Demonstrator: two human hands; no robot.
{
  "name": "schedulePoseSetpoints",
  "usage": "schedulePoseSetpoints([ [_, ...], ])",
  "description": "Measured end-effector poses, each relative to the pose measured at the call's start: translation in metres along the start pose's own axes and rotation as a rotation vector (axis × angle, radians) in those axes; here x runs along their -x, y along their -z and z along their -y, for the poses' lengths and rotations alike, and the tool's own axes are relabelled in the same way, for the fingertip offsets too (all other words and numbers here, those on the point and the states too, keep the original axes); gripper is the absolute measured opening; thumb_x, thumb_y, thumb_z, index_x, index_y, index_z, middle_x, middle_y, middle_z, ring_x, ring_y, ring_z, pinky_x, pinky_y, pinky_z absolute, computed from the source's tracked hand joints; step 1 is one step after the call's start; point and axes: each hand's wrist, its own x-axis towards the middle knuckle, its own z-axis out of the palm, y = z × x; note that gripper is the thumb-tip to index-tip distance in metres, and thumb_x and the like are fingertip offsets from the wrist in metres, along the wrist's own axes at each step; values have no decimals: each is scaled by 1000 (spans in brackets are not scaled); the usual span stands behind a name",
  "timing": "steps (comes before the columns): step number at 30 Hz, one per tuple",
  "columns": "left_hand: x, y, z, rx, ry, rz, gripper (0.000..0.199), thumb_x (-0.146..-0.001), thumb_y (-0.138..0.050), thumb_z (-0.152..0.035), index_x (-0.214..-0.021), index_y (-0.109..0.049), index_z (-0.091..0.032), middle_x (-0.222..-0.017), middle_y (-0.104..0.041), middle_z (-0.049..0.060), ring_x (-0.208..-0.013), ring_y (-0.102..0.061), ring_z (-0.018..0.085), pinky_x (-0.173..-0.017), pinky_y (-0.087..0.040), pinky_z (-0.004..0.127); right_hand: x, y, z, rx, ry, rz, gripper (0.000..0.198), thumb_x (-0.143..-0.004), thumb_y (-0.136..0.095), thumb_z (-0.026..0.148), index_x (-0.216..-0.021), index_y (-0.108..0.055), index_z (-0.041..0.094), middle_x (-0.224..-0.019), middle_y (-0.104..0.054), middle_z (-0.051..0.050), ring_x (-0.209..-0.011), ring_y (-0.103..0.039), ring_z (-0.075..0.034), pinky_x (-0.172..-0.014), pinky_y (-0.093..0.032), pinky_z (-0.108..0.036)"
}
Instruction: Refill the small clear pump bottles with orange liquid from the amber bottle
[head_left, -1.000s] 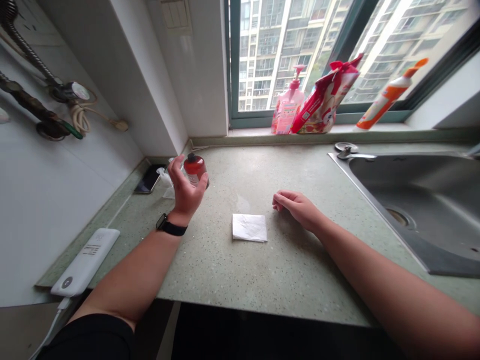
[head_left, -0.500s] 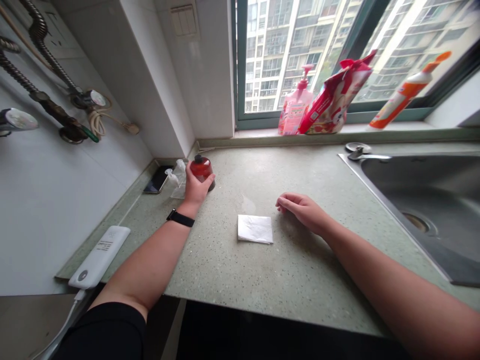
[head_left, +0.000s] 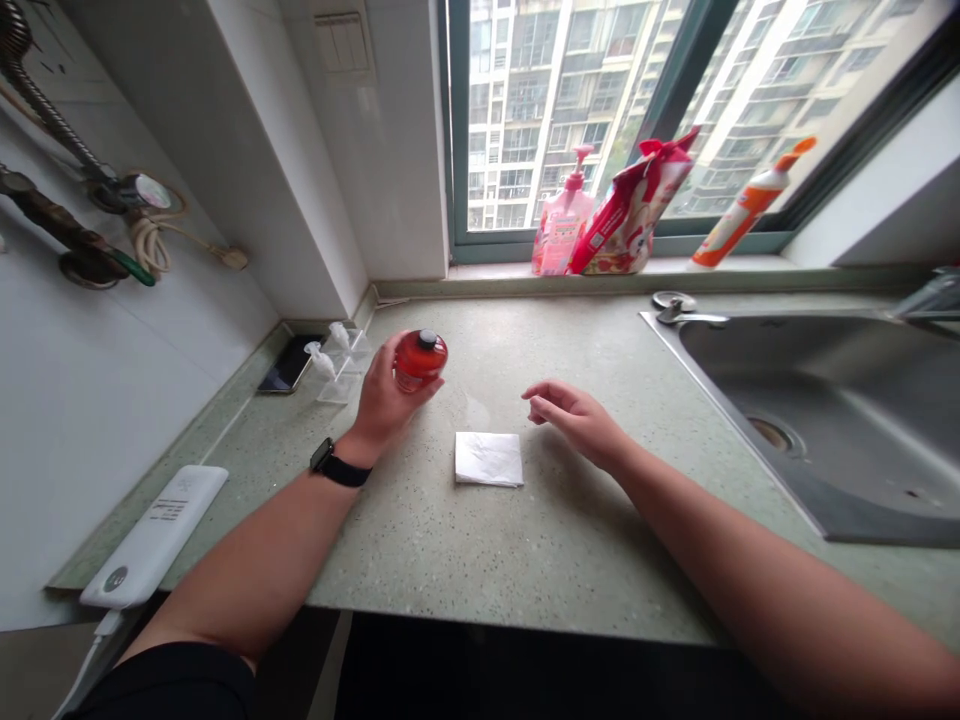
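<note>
My left hand [head_left: 384, 402] is wrapped round a red see-through bottle [head_left: 420, 362] with a black cap, gripping it from its left side. The bottle leans slightly to the right, and its base is partly hidden by my thumb. Just above the counter, my right hand [head_left: 574, 418] has loosely bent fingers, with a gap between thumb and forefinger and nothing in it. A folded white tissue [head_left: 488, 460] lies flat on the counter between my hands. Left of the bottle stands a clear plastic holder [head_left: 346, 382] with white nozzle-like pieces.
A phone [head_left: 286, 364] lies by the left wall, and a white power bank [head_left: 156, 535] with a cable sits at the left edge. Along the windowsill stand a pink pump bottle [head_left: 561, 230], a red bag [head_left: 637, 215] and an orange-white bottle [head_left: 739, 222]. A steel sink [head_left: 840, 400] is at right.
My left hand has brought the red bottle up and away from the clear holder, towards me. My right hand's forefinger has straightened a little. The view has turned slightly right.
</note>
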Motion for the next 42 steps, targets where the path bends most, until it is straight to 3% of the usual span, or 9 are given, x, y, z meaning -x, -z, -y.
schedulePoseSetpoints([
  [8, 15, -5, -43, -31, -208, 185, 76, -87, -87, -45, -153, -51, -28, -136, -69, 13, -122, -68, 32, -108, -56, 51, 21, -15, 27, 172, 311, -171, 26, -99, -68, 48, -111, -72, 25, -109, -79, -8, -100, -75, -24, -93, -60, -44],
  [13, 23, -13, -54, -110, -293, 245, 75, -90, -83, -46, -156, -51, -29, -130, -70, 13, -115, -68, 35, -100, -56, 54, 23, -28, 33, 239, 417, -235, 27, -100, -69, 47, -118, -69, 27, -103, -79, -6, -98, -75, -24, -95, -60, -46],
  [18, 28, -18, -57, -203, -327, 272, 75, -92, -81, -48, -157, -51, -29, -127, -71, 12, -111, -67, 34, -97, -53, 51, 19, -35, 36, 305, 460, -290, 27, -99, -69, 53, -108, -69, 27, -93, -78, -5, -89, -73, -24, -88, -58, -43],
  [22, 28, -20, -57, -180, -347, 277, 73, -92, -80, -51, -158, -53, -30, -125, -73, 11, -109, -67, 34, -94, -50, 49, 19, -33, 39, 349, 414, -272, 31, -99, -67, 58, -102, -68, 28, -86, -76, -4, -81, -71, -22, -80, -57, -38],
  [26, 27, -21, -56, -168, -359, 278, 71, -93, -78, -55, -156, -56, -30, -121, -73, 11, -106, -67, 34, -91, -48, 48, 19, -30, 38, 433, 494, -258, 32, -104, -59, 59, -103, -67, 28, -92, -77, -5, -85, -70, -23, -83, -57, -39],
  [35, 28, -21, -57, -198, -353, 297, 73, -94, -77, -54, -158, -55, -29, -117, -72, 11, -105, -65, 30, -94, -50, 46, 15, -29, 31, 514, 616, -238, 22, -109, -55, 47, -107, -65, 28, -95, -74, -6, -88, -67, -22, -82, -55, -38],
  [42, 27, -18, -59, -153, -327, 308, 79, -91, -79, -57, -160, -53, -29, -121, -73, 12, -106, -66, 32, -96, -51, 48, 17, -22, 32, 529, 724, -182, 20, -109, -53, 28, -123, -67, 31, -102, -70, -5, -93, -66, -22, -85, -58, -40],
])
